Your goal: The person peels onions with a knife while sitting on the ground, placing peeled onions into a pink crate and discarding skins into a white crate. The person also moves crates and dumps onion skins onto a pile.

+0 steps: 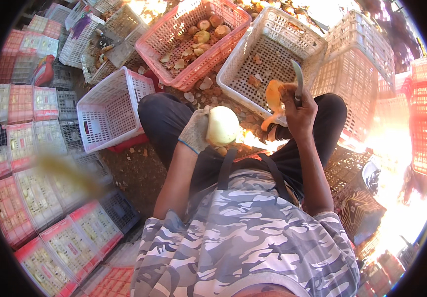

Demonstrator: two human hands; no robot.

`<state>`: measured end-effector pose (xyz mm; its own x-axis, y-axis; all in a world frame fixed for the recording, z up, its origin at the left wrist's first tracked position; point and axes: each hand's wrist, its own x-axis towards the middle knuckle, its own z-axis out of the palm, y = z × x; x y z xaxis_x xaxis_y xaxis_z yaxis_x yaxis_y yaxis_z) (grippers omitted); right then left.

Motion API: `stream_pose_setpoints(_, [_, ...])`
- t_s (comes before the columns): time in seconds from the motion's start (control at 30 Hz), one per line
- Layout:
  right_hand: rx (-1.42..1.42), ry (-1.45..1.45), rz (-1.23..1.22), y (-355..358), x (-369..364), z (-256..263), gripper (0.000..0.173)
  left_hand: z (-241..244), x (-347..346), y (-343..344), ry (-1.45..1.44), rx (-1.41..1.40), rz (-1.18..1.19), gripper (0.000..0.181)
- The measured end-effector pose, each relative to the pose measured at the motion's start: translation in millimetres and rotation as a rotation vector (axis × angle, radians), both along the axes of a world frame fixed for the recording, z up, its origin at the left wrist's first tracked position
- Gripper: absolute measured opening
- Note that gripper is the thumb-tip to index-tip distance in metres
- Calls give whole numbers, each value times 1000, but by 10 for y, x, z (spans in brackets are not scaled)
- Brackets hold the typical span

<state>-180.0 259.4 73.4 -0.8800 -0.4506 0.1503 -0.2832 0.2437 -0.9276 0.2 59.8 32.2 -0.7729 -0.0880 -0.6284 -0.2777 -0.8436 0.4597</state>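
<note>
My left hand [195, 130], in a knitted work glove, holds a large peeled onion [222, 126] above my lap. The onion's surface is smooth and pale green-white. Bare, my right hand [299, 107] is raised to the right of it and grips a knife [297, 78] with a curved blade that points up. A strip of orange-brown onion skin [274, 95] hangs beside the fingers of that hand. Ahead of me, a pink plastic crate [193, 80] contains several unpeeled onions [202, 36] and loose skins. A white crate [241, 94] beside it has a few skin scraps inside.
An empty white crate [107, 143] stands by my left knee. Stacked crates of pale produce [39, 193] line the left side. More crates [347, 81] are stacked at the right. Skin scraps [206, 83] litter the ground. A blurred yellowish object floats at left.
</note>
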Motion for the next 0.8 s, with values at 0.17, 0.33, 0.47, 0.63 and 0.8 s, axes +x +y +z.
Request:
stream_pose_setpoints(0.17, [121, -5, 160, -63, 157, 91, 36, 0, -12, 33, 96, 464, 118, 54])
stream_pose_setpoints(0.33, [8, -150, 462, -93, 637, 132, 69, 157, -58, 224, 8, -315, 233, 44])
stream_pose_setpoints(0.47, [-117, -617, 398, -172, 745, 179, 69, 216, -150, 392, -135, -740, 269, 39])
stream_pose_setpoints(0.63, [-210, -513, 433, -143, 657, 62, 66, 535, -147, 405, 271, -634, 252, 61])
stream_pose_setpoints(0.8, [-27, 358, 510, -108, 568, 202, 75, 649, -45, 398, 181, -566, 89, 47])
